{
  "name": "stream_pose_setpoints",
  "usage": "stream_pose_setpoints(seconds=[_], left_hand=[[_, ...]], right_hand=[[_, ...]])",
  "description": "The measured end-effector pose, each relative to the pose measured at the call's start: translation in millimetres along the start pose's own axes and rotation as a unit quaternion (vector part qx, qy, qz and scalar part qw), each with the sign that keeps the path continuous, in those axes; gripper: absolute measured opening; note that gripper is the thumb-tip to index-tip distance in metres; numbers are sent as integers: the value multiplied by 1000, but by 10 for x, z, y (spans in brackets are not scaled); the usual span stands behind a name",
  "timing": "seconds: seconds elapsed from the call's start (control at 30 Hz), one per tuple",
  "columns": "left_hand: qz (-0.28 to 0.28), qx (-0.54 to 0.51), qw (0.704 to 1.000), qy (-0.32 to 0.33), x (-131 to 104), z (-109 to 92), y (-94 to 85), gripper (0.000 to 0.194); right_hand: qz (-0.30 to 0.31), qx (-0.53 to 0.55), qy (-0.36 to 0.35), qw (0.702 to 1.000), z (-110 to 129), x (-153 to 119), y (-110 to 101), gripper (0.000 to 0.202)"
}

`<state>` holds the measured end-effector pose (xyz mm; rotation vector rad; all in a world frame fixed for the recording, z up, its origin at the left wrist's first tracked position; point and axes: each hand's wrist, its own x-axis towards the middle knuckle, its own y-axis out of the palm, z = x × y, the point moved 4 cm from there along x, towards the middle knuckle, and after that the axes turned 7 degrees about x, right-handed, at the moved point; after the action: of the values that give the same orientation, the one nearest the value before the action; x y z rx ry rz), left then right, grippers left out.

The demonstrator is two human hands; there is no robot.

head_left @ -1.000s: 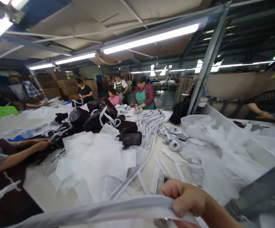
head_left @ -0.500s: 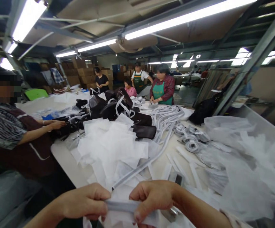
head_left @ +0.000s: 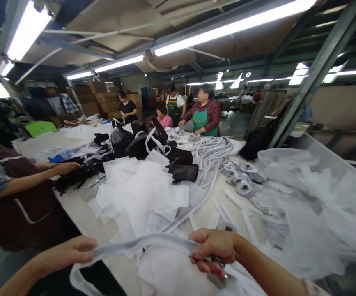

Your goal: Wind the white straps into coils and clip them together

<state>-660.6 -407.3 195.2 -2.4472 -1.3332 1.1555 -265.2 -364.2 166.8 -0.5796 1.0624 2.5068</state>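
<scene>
A grey-white strap [head_left: 147, 241] runs between my two hands in the head view, low in front of me. My left hand [head_left: 70, 251] pinches it at the lower left, and a loop of the strap hangs below those fingers. At the other end my right hand [head_left: 213, 248] is closed on the strap between thumb and fingers. A shiny metal tool [head_left: 219, 279] shows just under the right fingers; how it is held is unclear. White sheets [head_left: 143, 189] lie piled beyond the strap.
Dark bags [head_left: 134, 142] stand heaped behind the sheets. Long straps [head_left: 210, 154] and coiled straps [head_left: 244, 187] lie to the right, beside clear plastic bags [head_left: 313, 213]. A person [head_left: 17, 176] works at the left edge; several others stand or sit across the table.
My hands have moved apart, the left one going further left, so a longer stretch of strap shows. The metal tool is now visible beneath my right hand. The view has shifted slightly.
</scene>
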Motion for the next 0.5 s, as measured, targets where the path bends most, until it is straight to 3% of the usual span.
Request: stream_pose_setpoints(seconds=[0.03, 0.13, 0.2, 0.23, 0.33, 0.4, 0.5], left_hand=[[-20, 18, 1000, 3, 69, -110, 85, 44], [-105, 43, 992, 53, 284, -581, 507, 83], [-94, 31, 987, 127, 431, -906, 930, 98], [-83, 37, 982, 163, 501, -1038, 1140, 93], [-109, 24, 960, 256, 671, -1290, 1569, 47], [-128, 21, 949, 286, 752, -1359, 1698, 35], [-133, 47, 946, 292, 826, -1392, 1751, 32]], right_hand=[[-6, 8, -7, 1000, 2, 25, 53, 40], [-6, 32, -18, 999, -13, 142, 250, 42], [-2, 49, -22, 999, -48, 221, 360, 45], [-2, 58, -25, 998, -71, 248, 396, 47], [-14, 92, -57, 994, -165, 242, 435, 49], [-12, 133, -66, 989, -272, 174, 450, 51], [-15, 192, -122, 974, -416, 63, 474, 53]])
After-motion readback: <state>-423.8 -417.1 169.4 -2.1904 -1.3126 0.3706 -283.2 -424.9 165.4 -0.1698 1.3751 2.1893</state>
